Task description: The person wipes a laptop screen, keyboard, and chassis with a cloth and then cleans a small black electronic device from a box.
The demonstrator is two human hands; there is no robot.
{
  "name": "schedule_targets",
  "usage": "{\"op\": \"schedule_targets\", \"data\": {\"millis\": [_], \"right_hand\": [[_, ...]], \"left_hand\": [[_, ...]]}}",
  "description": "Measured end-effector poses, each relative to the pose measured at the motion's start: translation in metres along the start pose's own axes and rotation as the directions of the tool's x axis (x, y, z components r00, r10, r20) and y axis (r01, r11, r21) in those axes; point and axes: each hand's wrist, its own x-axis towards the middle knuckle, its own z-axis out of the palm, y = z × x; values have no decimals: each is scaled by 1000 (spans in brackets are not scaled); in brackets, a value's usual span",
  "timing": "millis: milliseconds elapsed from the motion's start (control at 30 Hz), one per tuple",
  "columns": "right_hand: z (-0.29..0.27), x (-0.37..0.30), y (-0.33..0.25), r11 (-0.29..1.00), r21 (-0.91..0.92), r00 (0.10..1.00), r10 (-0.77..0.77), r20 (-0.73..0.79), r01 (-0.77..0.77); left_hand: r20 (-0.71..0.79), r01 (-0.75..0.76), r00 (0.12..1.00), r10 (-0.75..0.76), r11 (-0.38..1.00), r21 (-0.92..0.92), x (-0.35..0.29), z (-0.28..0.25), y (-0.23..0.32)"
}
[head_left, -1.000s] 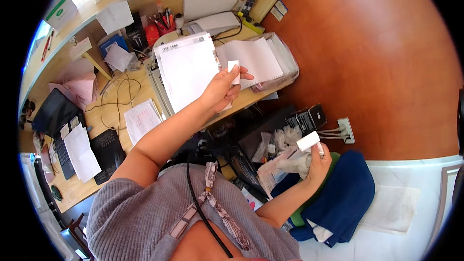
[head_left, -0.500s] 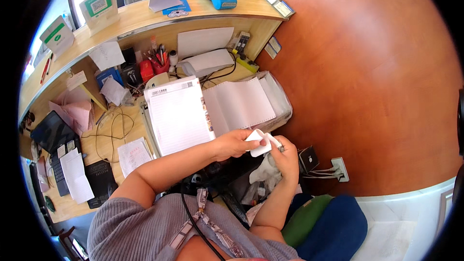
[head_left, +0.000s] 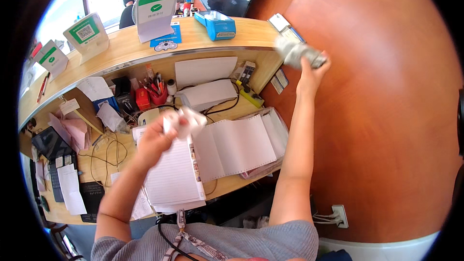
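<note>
My left hand (head_left: 157,137) is raised over the desk, its fingers closed on a small white object (head_left: 194,122), blurred, of a kind I cannot make out. Behind and below it lies a lined paper pad (head_left: 174,179). Far out to the right, my right hand (head_left: 314,65) grips a crumpled grey cloth (head_left: 292,52) beside the end of the raised counter. Motion smears the cloth's left part. Perforated continuous paper (head_left: 237,147) rests between my two arms.
Along the counter top (head_left: 256,31) stand a blue card terminal (head_left: 217,25) and several green-and-white sign stands (head_left: 155,17). Lower down are a red pen holder (head_left: 158,95), cables and a laptop (head_left: 50,144). A brown wall (head_left: 372,116) with a socket (head_left: 340,216) closes the right side.
My hands were together near my body around the white object. My left hand has moved up and left with it; my right has swung far up and right with the grey cloth.
</note>
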Motion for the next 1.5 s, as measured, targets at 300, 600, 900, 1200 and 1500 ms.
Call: {"op": "schedule_targets", "data": {"millis": [300, 600, 900, 1200, 1500], "right_hand": [[36, 105, 127, 451, -763, 837, 61, 543, 462], [69, 132, 168, 384, -786, 729, 319, 606, 485], [149, 198, 234, 413, -859, 673, 546, 499, 302], [79, 98, 116, 544, -597, 488, 350, 800, 590], [72, 73, 110, 156, -922, 842, 377, 386, 353]], "left_hand": [[117, -474, 755, 646, 413, 777, 169, -71, 73], [67, -435, 882, 467, 751, 497, 194, -88, 66], [204, -573, 756, 623, 478, 666, 204, -84, 62], [90, -486, 846, 526, 690, 536, 195, -97, 64], [34, -435, 884, 466, 796, 421, 200, -76, 65]]}}
